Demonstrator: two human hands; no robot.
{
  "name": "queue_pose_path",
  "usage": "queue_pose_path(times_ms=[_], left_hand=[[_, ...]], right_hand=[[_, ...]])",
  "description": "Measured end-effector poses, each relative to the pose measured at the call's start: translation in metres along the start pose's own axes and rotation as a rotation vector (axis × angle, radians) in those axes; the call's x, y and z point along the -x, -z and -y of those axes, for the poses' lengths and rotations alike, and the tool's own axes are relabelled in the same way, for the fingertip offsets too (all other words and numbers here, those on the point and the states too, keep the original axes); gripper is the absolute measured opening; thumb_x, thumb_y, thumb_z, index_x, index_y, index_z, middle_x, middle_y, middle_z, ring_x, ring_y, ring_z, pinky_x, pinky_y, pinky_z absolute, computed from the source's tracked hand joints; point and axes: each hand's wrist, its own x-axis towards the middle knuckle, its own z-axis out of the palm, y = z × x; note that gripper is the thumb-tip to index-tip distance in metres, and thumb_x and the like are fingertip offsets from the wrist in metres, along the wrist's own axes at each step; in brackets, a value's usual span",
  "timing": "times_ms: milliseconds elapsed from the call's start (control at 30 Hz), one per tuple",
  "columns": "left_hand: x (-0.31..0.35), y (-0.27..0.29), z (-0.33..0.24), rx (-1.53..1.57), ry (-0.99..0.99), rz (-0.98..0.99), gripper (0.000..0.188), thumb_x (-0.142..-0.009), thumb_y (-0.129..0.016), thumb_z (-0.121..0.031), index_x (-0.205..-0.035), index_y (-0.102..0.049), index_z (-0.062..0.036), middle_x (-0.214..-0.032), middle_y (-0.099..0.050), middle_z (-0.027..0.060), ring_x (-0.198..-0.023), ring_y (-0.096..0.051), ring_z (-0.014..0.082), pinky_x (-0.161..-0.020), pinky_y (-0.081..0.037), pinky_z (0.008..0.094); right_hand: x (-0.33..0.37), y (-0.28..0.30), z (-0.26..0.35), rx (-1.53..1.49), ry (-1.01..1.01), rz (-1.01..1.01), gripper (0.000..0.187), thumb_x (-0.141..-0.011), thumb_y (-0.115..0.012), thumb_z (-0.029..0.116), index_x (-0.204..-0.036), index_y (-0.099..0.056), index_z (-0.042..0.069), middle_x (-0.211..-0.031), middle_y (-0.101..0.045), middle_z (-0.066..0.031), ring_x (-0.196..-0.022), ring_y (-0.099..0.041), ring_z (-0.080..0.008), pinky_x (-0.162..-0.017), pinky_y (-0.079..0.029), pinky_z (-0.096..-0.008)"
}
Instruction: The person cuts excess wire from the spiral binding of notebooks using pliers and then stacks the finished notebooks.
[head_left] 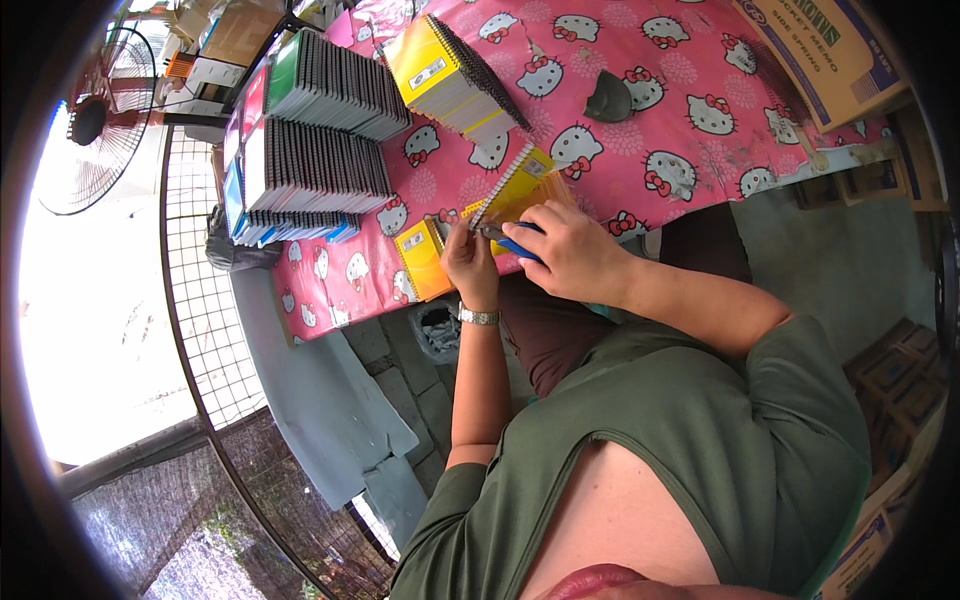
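One yellow spiral notebook [524, 184] and one pair of blue-handled pliers [524, 240], both in my hands.
Notebook: at the near edge of the pink patterned tabletop [690, 70]; my left hand [470, 258] pinches the near end of its coil, fingertips partly hidden. Pliers: gripped in my right hand [572, 250], nose at that coil end; contact with the wire, I cannot tell. Just left: small yellow notebook pile [422, 265]. Beyond: taller yellow notebook stack [440, 75].

Notebook stacks [322, 165] left of pliers [519, 249]
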Motion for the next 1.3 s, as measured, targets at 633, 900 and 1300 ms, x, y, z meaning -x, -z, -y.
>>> queue_pose_path(times_ms=[633,900,1300], left_hand=[[-0.050,0.102,0.020,-1.324,-0.165,0.090,0.048,-0.078,-0.059,-0.009,-0.125,-0.053,-0.0099,-0.121,-0.059,0.0200,-0.117,-0.051,0.0418,-0.101,-0.039,0.0523],[0.079,-0.008,-0.017,0.418,1.017,-0.124,0.044,-0.098,-0.057,-0.046,-0.120,-0.049,-0.0093,-0.103,-0.058,0.0091,-0.094,-0.058,0.0212,-0.082,-0.051,0.0391],[0.082,-0.016,-0.028,0.528,0.986,0.113,0.051,-0.099,-0.055,-0.044,-0.133,-0.051,-0.0070,-0.123,-0.063,0.0090,-0.111,-0.062,0.0251,-0.093,-0.050,0.0410]], right_hand=[[0.010,0.052,-0.118,0.319,-0.174,0.075,0.047,-0.080,-0.072,0.022,-0.123,-0.062,0.006,-0.130,-0.055,-0.0160,-0.125,-0.050,-0.0344,-0.106,-0.039,-0.0459],[-0.069,-0.027,-0.118,-0.057,-0.263,0.530,0.070,-0.093,-0.045,0.066,-0.117,-0.068,0.003,-0.128,-0.060,-0.0185,-0.123,-0.053,-0.0379,-0.104,-0.041,-0.0510],[0.024,-0.013,-0.083,-0.466,-0.401,0.615,0.064,-0.097,-0.050,0.057,-0.121,-0.061,-0.002,-0.116,-0.064,-0.0222,-0.112,-0.061,-0.0349,-0.099,-0.046,-0.0459]])
